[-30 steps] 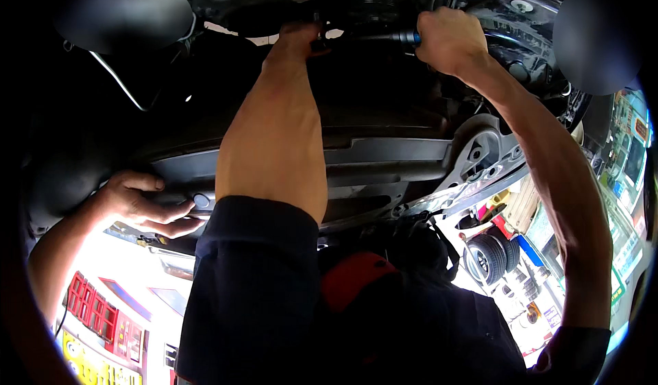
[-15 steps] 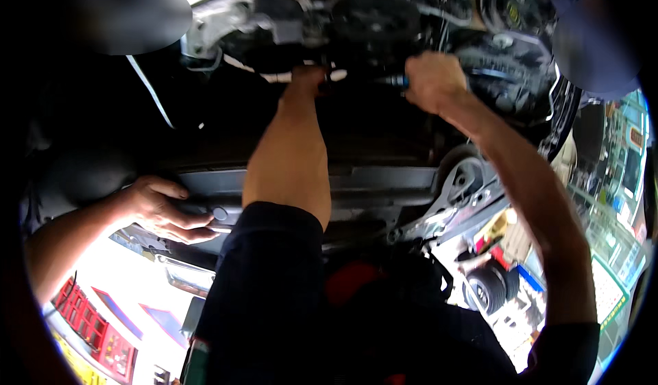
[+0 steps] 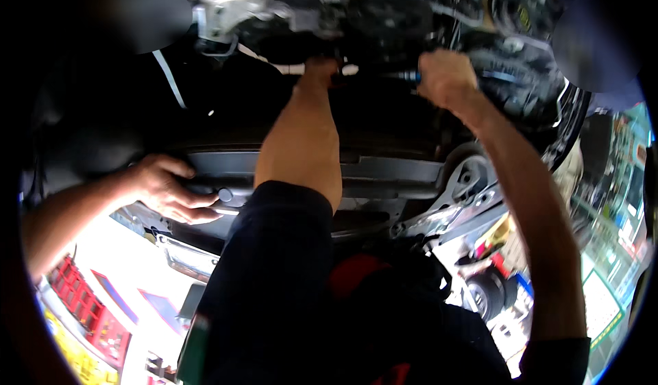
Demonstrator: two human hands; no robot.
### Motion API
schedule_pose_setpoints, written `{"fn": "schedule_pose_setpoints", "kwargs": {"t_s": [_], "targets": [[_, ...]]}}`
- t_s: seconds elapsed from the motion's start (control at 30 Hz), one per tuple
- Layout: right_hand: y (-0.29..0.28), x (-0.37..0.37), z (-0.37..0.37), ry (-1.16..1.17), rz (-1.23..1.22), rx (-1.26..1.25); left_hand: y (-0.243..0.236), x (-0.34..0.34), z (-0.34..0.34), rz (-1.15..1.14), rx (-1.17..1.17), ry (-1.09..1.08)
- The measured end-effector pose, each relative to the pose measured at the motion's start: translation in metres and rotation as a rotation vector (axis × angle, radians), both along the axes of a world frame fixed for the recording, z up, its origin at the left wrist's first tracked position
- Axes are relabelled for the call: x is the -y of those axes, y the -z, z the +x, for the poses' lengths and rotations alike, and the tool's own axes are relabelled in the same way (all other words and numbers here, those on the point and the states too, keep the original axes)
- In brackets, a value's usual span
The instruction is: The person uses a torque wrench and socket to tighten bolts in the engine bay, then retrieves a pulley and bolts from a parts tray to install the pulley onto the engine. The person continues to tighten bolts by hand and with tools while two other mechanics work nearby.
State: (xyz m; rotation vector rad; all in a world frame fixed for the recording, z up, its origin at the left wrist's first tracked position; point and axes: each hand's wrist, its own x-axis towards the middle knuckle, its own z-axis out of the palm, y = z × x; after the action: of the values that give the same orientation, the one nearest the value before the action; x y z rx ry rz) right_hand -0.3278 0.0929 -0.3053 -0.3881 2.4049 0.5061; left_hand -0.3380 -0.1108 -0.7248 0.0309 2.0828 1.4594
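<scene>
I see a car's dark underside [image 3: 391,15] overhead. My right hand [image 3: 447,78] is closed on a long metal wrench with a blue band [image 3: 411,76] on its handle. My left hand [image 3: 317,69], at the end of the large forearm in the middle, is bent at the far end of that wrench; what its fingers grip is dark and blurred. A co-worker's hand [image 3: 171,193] at the left rests with spread fingers at the grey crossmember [image 3: 391,172], beside a round cap [image 3: 225,195].
A grey suspension bracket [image 3: 466,183] lies right of my forearms. Below are a dark shape with red [image 3: 356,275], stacked tyres [image 3: 483,296] and red racks [image 3: 72,289] at the lower left. A blue-grey sleeve [image 3: 582,28] shows at the upper right.
The view has shifted, so the underside and my hands sit lower than a second ago. My hands stay on the same tool area. A sleeve has appeared at the upper right.
</scene>
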Motion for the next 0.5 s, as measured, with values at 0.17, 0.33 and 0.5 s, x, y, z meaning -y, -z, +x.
{"fn": "schedule_pose_setpoints", "kwargs": {"t_s": [0.17, 0.33, 0.5], "targets": [[0.002, -0.012, -0.002, -0.052, 0.021, -0.002, 0.030, -0.059, -0.034, -0.145, 0.394, -0.288], [0.010, -0.034, 0.007, 0.054, -0.006, -0.025, -0.039, -0.070, -0.026, -0.218, 0.327, 0.066], [-0.009, 0.007, 0.000, -0.073, -0.022, 0.014, -0.016, -0.020, -0.026, -0.245, 0.271, -0.107]]}}
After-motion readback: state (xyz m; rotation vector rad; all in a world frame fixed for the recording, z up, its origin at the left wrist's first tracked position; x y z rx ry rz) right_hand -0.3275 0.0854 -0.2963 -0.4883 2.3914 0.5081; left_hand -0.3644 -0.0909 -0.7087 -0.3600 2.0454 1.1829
